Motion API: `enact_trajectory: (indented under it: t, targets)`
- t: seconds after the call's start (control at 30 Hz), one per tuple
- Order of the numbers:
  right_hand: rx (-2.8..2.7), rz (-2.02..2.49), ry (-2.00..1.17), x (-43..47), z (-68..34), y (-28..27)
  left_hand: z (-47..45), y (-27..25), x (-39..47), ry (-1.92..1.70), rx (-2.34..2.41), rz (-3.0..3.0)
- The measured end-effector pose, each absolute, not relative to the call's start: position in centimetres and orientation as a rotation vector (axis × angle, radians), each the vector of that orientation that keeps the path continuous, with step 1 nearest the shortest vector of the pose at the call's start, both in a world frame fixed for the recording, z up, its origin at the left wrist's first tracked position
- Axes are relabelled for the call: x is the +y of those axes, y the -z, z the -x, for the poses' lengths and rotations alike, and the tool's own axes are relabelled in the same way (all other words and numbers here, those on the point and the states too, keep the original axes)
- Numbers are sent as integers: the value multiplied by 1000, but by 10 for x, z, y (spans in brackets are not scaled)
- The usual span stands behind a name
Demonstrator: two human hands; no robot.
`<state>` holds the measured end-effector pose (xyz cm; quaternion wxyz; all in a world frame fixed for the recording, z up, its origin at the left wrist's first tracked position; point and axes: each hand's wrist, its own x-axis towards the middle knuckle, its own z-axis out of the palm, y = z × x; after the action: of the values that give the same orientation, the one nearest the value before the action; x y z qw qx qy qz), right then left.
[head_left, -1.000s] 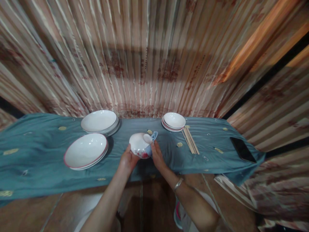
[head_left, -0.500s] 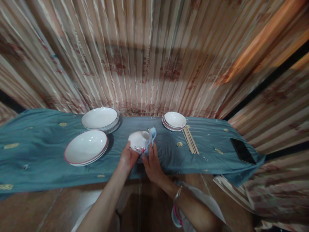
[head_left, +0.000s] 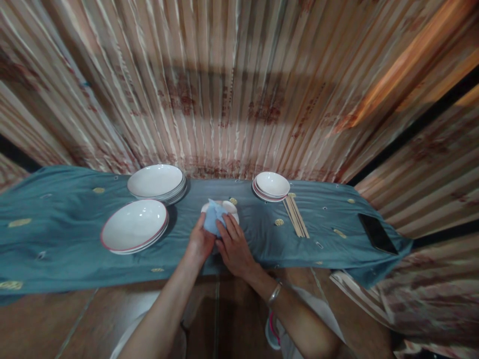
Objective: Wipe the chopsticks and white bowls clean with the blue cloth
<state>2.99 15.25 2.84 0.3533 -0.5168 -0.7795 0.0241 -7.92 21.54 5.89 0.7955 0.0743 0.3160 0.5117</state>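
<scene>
A small white bowl is held over the front middle of the table, largely covered by a light blue cloth. My left hand grips the bowl from its left side, thumb up along the edge. With its fingers bent over the cloth, my right hand presses it against the bowl's outside. The bowl appears tipped over, and its printed pattern is hidden under cloth and fingers.
Two stacks of large white dishes stand left: a rear stack and a red-rimmed front stack. Behind and right are stacked small bowls beside wooden chopsticks. A black phone lies near the right end of the teal-covered table.
My right hand has brought the cloth leftward from the bowl's right edge across its outer surface. The left hand keeps its hold. Dishes and chopsticks stay in place.
</scene>
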Motion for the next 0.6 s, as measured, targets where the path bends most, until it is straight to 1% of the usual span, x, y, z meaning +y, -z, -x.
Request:
enact_trajectory:
  t: [0.2, 0.6]
  targets:
    - [-1985, 1314, -54, 155, -34, -32, 75, -56, 214, -1191, 697, -235]
    - [-1793, 1383, -146, 159, -40, -41, 71, -59, 206, -1170, 730, -417]
